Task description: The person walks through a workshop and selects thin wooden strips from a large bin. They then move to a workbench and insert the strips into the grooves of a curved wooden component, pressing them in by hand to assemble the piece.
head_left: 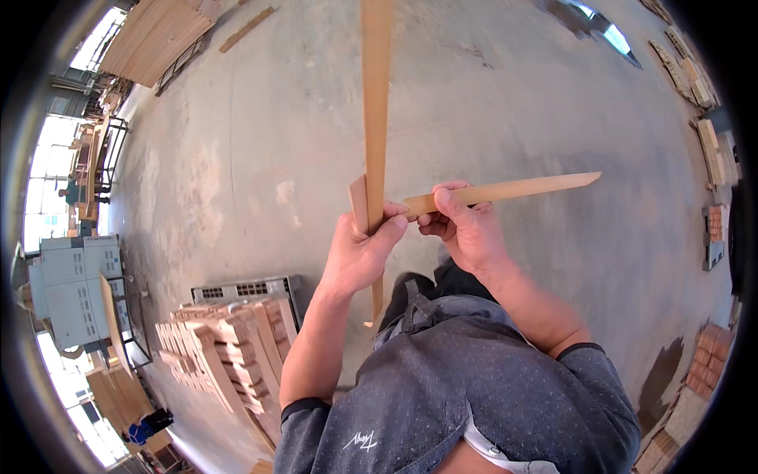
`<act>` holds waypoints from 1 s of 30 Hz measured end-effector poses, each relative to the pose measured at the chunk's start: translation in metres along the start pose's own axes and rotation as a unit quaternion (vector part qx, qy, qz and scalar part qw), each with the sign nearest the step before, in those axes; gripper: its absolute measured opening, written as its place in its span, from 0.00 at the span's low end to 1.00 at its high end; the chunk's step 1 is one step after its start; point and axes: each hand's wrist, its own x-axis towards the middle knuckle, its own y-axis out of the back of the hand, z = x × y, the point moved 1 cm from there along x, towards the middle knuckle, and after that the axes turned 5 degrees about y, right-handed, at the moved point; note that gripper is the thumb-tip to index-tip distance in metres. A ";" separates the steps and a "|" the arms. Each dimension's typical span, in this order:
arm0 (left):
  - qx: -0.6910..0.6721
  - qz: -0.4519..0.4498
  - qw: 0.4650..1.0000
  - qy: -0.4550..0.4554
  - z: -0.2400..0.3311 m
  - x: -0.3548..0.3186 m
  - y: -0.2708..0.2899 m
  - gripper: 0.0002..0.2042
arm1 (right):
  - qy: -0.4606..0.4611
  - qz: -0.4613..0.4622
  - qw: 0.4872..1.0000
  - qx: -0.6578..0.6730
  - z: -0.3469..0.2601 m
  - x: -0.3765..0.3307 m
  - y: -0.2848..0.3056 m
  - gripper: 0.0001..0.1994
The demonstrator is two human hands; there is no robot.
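In front of my body, my left hand point(359, 257) is closed around a long, narrow wooden strip point(377, 103) that runs from the top edge of the view down past my wrist. A short wooden piece point(358, 199) sticks up along the strip's left side, in the same grip. My right hand point(474, 241) pinches a second, shorter wooden strip point(541, 187) between thumb and fingers. This strip points right with a slanted far end, and its near end comes close to my left fingertips. Whether it touches the long strip I cannot tell.
To my lower left, a stack of cut wooden pieces point(229, 347) stands by a grey pallet point(246, 289). Large grey machine cabinets point(79, 276) line the left side, with a person point(150, 426) below them. Wood stacks point(708, 359) sit along the right. A loose board point(246, 30) lies on the floor.
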 end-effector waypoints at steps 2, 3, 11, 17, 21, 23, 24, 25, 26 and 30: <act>-0.011 -0.004 1.000 -0.010 0.027 0.062 0.023 0.06 | 0.004 -0.015 1.000 -0.020 -0.019 0.069 -0.022 0.10; -0.017 -0.008 1.000 -0.015 0.040 0.094 0.035 0.06 | 0.007 -0.022 0.999 -0.031 -0.027 0.104 -0.031 0.10; 0.040 -0.036 0.998 0.008 0.096 0.409 0.128 0.05 | -0.006 -0.006 0.991 -0.137 -0.038 0.423 -0.056 0.10; 0.092 -0.104 0.989 0.044 0.187 0.619 0.151 0.08 | -0.049 0.005 0.979 -0.197 -0.106 0.628 -0.063 0.10; 0.134 -0.099 0.986 0.033 0.223 0.772 0.179 0.08 | -0.022 0.017 0.985 -0.172 -0.117 0.780 -0.067 0.09; 0.134 -0.098 0.985 0.040 0.230 0.857 0.196 0.08 | -0.035 0.031 0.986 -0.158 -0.117 0.865 -0.070 0.09; 0.134 -0.096 0.985 0.043 0.236 0.898 0.207 0.08 | -0.042 0.038 0.987 -0.151 -0.120 0.909 -0.071 0.10; 0.164 -0.090 0.980 0.060 0.272 0.937 0.220 0.08 | -0.055 -0.010 0.984 -0.170 -0.129 0.963 -0.075 0.10; 0.151 -0.073 0.984 0.058 0.285 0.974 0.231 0.08 | -0.047 -0.013 0.973 -0.223 -0.130 0.997 -0.080 0.10; 0.123 -0.020 0.990 0.065 0.347 1.098 0.284 0.07 | -0.063 -0.070 0.979 -0.178 -0.165 1.164 -0.129 0.09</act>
